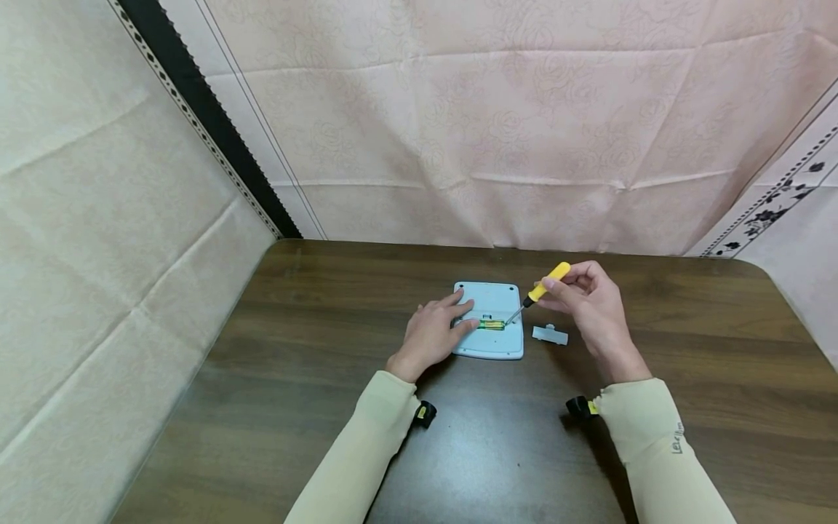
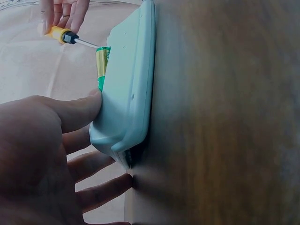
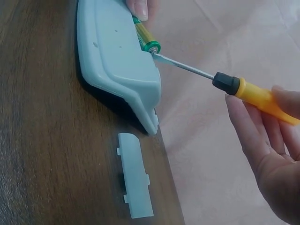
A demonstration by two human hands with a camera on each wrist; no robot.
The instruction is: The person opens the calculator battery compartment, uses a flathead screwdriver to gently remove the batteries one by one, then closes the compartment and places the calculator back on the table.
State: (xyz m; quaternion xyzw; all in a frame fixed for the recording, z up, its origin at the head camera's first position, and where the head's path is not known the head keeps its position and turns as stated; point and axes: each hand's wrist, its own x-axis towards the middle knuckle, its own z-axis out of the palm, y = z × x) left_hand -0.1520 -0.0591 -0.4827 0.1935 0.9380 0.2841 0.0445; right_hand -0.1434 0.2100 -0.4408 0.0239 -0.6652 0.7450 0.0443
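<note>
Near the brown wooden table's (image 1: 294, 364) far edge, the spread left hand (image 1: 434, 329) touches a pale-blue plastic device (image 1: 487, 346), tabbed cover (image 1: 550, 335) off (green-gold cylindrical battery (image 1: 492, 324) still in). The right hand (image 1: 596, 304) grips a yellow-handled screwdriver (image 3: 255, 95).

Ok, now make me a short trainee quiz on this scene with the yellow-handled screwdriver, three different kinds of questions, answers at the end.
1. Which hand holds the yellow-handled screwdriver with a black collar? A: left. B: right. C: both.

2. True or false: the light-blue plastic cover with small tabs lies on the brown wooden table, apart from the light-blue, rounded-corner plastic device.

3. Fill the gap: the screwdriver's metal tip is at one end of the green-and-gold, cylinder-shaped ____.

Key:
1. B, the right hand.
2. True.
3. Battery.
</note>
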